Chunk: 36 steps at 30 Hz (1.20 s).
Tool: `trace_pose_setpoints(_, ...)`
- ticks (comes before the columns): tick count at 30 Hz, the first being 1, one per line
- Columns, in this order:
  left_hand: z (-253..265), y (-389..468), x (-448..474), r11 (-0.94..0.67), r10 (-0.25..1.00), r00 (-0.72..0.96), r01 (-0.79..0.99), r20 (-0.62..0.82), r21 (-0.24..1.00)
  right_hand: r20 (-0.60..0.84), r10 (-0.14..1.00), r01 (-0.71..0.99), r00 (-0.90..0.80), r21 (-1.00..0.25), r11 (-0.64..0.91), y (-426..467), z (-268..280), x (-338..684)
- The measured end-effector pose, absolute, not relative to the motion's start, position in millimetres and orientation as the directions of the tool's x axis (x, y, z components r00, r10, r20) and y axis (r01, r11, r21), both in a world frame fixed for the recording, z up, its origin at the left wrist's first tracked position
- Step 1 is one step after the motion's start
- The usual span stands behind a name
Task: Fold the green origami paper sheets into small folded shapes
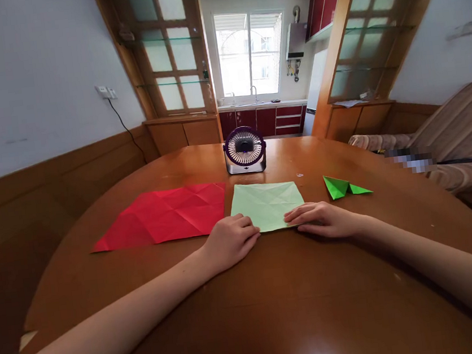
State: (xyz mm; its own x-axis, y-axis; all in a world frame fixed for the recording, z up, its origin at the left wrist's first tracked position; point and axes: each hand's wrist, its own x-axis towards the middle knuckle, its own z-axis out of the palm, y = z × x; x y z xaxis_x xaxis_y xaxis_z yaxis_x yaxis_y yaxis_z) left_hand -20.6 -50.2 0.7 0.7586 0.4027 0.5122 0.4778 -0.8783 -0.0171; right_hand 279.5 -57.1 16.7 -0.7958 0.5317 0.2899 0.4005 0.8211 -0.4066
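A pale green sheet of paper [266, 201] with crease lines lies flat on the wooden table in front of me. My left hand [231, 240] is at its near left corner, fingers curled with the thumb along them, closed on the paper's edge. Across the near right corner rests my right hand [324, 219], its fingers stretched out flat over the sheet and its thumb by the near edge. Both near corners are partly hidden under the hands. To the left is a creased red sheet of paper [176, 213]; to the right stands a small folded bright green paper piece [339, 187].
A small purple desk fan [245, 148] stands behind the pale green sheet. The round wooden table [252, 323] reaches close to my body. A striped sofa [460, 123] is at the right, and a kitchen with a window [251, 53] lies beyond.
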Motion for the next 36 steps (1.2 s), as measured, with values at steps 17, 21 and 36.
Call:
trace_pose_setpoints(17,10.1,-50.0,-23.5,-0.621,0.774,0.559,0.581,0.296,0.526,0.283,0.830,0.471,-0.480,-0.715,0.516,-51.2,15.6,291.1)
trace_pose_setpoints(21,12.3,-48.6,-23.2,-0.514,0.833,0.510,0.567,0.215,0.644,0.213,0.926,0.504,-0.311,-0.789,0.350,-46.8,11.1,284.3)
trace_pose_setpoints(36,10.9,-52.0,-17.5,-0.527,0.850,0.445,0.707,0.282,0.472,0.426,0.883,0.796,-0.195,-0.458,0.396,-18.5,-1.3,261.5)
